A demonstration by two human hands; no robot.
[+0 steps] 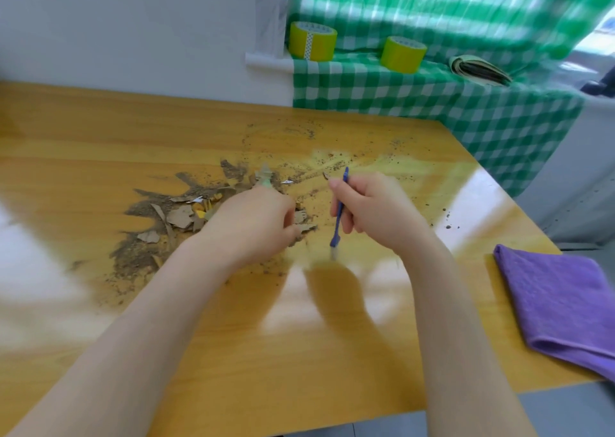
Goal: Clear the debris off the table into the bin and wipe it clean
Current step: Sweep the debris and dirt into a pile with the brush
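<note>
The dirt pile (173, 217) sits in the middle of the table (100, 130). It is loose brown dirt mixed with torn card bits, light and crumbly, so I think it is best swept in from its edges, not pinched. The left hand (253, 223) is curled on top of the pile, but it is too blurry to tell if it holds anything. Just right of the pile, the right hand (372, 210) grips one blue brush (336, 230) by its thin handle. One soft purple cloth (559, 303) lies well right of the pile. Two yellow tape rolls (312, 41) stand behind it.

Glossy wooden table (100, 143) — soft purple cloth (559, 303), torn cardboard scraps (179, 217).
</note>
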